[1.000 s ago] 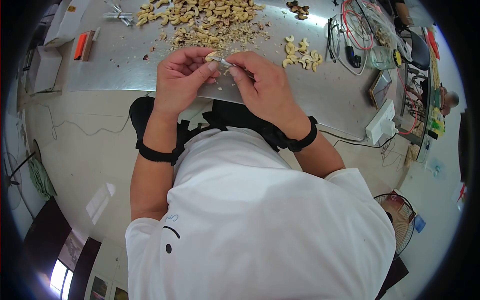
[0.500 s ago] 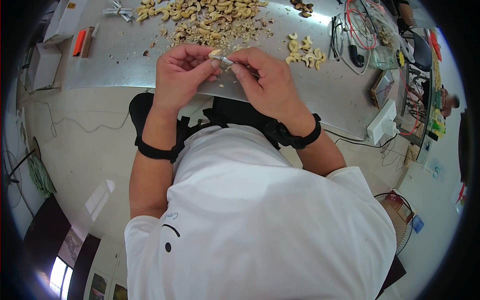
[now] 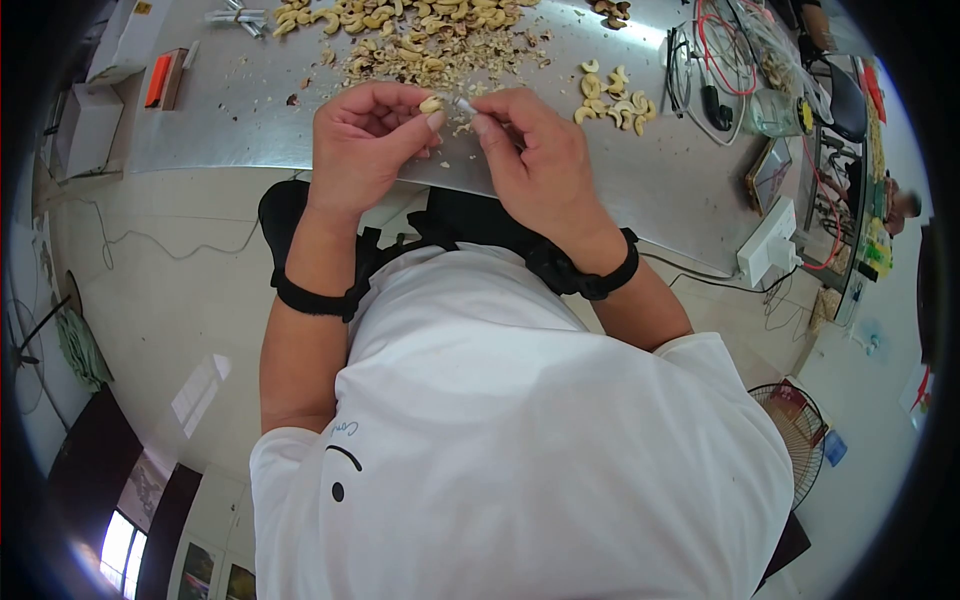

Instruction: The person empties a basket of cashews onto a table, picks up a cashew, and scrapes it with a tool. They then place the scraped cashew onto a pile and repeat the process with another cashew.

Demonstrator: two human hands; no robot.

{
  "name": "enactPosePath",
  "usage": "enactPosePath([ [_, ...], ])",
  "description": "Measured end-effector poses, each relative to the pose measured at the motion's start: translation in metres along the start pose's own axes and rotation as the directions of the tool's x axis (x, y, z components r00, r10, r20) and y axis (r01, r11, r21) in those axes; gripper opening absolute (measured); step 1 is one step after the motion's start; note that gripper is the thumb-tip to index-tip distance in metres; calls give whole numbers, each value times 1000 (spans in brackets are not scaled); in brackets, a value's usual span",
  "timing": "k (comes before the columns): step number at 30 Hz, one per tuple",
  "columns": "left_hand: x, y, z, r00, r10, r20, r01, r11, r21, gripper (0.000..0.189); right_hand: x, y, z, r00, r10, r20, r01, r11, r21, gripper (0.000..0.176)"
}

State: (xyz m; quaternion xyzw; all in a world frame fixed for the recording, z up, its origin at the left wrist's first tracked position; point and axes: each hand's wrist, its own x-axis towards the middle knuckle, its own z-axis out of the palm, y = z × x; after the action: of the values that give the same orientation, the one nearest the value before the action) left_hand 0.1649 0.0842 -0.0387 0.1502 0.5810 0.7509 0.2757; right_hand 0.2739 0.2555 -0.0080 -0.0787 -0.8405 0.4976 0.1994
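Observation:
Between the thumb and fingertips of my left hand [image 3: 362, 150] is a pale cashew nut [image 3: 431, 104]. My right hand [image 3: 540, 165] pinches a slim silver-coloured tool [image 3: 463, 105], its tip pointing at the nut with a small gap between them. Both hands are above the front edge of a metal table [image 3: 235, 130]. Just beyond them lies a heap of cashew pieces and peeled bits [image 3: 425, 70], with whole cashews [image 3: 440, 15] behind it. A smaller group of cashews [image 3: 615, 100] sits to the right of my right hand.
Several silvery tools [image 3: 238, 16] and an orange-and-brown box [image 3: 163, 80] lie at the left. Dark nuts [image 3: 608, 12] are at the back. On the right are cables [image 3: 722, 60], a clear jar [image 3: 772, 113] and a white power strip [image 3: 768, 243]. Another person's arm [image 3: 818, 28] shows at top right.
The tool in my right hand has drawn back to the right, away from the cashew nut. My left hand stays in place, with more of the nut now showing.

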Motion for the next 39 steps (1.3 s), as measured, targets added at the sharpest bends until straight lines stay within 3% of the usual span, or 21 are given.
enactPosePath([
  [4, 0, 2, 1, 1000, -5, 2, 5, 1000, -30, 18, 1, 2, -4, 998, 58, -27, -57, 998, 25, 11],
  [7, 1, 1, 0, 1000, -8, 16, 9, 998, -59, 18, 1, 4, -5, 999, -25, 44, 22, 997, 73, 10],
  [19, 0, -2, -6, 997, -9, 81, 16, 996, -88, 19, 1, 3, -2, 998, -29, 56, 26, 998, 63, 10],
  [22, -2, -1, -6, 997, -18, 78, 22, 998, -54, 19, 2, 11, -1, 998, 42, -40, -42, 999, 10, 9],
  [28, 0, -3, -5, 996, 18, 91, -7, 994, -113, 21, 2, 5, -7, 998, -25, 56, 18, 993, 119, 8],
  [39, 1, -3, -9, 991, 9, 130, 14, 985, -174, 20, 3, 4, -3, 997, -45, 61, 39, 995, 91, 9],
])
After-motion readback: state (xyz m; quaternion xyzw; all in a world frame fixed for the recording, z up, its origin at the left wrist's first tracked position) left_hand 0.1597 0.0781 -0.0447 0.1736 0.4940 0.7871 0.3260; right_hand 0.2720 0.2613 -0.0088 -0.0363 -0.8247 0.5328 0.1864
